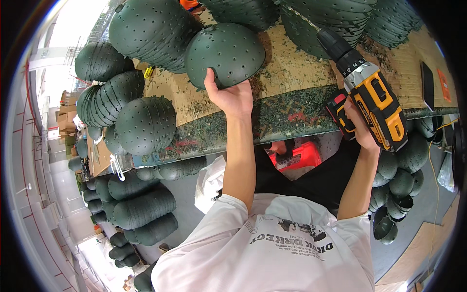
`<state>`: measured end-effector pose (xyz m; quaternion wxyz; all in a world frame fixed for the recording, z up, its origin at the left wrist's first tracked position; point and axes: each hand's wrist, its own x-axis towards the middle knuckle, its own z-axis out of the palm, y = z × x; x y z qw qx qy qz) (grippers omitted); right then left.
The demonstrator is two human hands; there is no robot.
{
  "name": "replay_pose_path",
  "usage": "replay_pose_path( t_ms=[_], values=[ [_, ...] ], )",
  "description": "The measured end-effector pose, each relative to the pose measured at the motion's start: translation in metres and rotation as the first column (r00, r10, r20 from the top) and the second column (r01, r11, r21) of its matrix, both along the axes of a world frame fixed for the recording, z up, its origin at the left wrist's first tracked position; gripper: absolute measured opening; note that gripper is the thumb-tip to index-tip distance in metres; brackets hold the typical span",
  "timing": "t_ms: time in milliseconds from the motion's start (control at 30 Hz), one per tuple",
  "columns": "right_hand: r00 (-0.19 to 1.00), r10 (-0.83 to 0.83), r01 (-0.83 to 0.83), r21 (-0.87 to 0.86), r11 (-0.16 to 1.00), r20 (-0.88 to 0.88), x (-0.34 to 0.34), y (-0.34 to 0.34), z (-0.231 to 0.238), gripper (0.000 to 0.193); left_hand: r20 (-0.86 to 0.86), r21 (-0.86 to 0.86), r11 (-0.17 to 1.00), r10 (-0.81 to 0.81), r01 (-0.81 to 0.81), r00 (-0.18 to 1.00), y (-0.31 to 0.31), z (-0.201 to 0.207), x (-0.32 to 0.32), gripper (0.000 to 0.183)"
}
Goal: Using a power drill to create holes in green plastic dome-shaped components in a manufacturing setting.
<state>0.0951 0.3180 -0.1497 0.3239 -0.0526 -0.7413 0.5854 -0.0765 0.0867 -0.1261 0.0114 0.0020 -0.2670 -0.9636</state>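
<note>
My left hand (231,97) grips the near edge of a dark green plastic dome (226,56) with many drilled holes. Its thumb lies on the outer surface, while the other fingers are mostly hidden under the rim. On the right, my right hand (359,124) is wrapped round the handle of a yellow and black cordless drill (372,95). A long drill bit (301,17) points up and left, apart from the dome in my left hand. Green plastic shavings (277,114) cover the bench edge between my hands.
Stacks of nested holed domes (151,34) crowd the bench's left and far sides. A black phone (427,85) and an orange flat object (443,84) lie at the right. More dome stacks (146,207) stand on the floor; a red plastic stool (301,158) shows below the bench.
</note>
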Motion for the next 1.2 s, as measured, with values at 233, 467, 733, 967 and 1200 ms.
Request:
replay_pose_path(
  t_ms=[233, 467, 733, 967, 1200],
  values=[
    [1.000, 0.003, -0.003, 0.022, 1.000, -0.008, 0.001, 0.000, 0.000, 0.019, -0.035, -0.057, 0.998, 0.023, -0.025, 0.999, -0.002, -0.002, -0.005, 0.053],
    [0.999, -0.030, 0.029, 0.058, 0.998, 0.014, 0.001, -0.001, 0.002, 0.021, -0.048, -0.112, 0.994, 0.007, -0.013, 0.999, -0.003, -0.004, 0.000, 0.051],
    [0.998, -0.035, 0.034, 0.018, 0.999, 0.059, 0.002, -0.004, 0.003, 0.021, -0.037, -0.109, 0.994, 0.006, -0.010, 0.999, -0.001, -0.007, -0.001, 0.054],
    [0.998, -0.037, 0.035, 0.042, 0.998, 0.047, 0.001, -0.005, 0.010, 0.021, -0.043, -0.131, 0.991, 0.014, -0.020, 0.999, 0.000, -0.007, -0.001, 0.055],
    [1.000, -0.014, 0.014, 0.004, 1.000, -0.010, -0.001, -0.005, 0.011, 0.020, -0.032, -0.096, 0.995, 0.019, -0.022, 0.999, -0.002, -0.006, -0.001, 0.050]
  ],
)
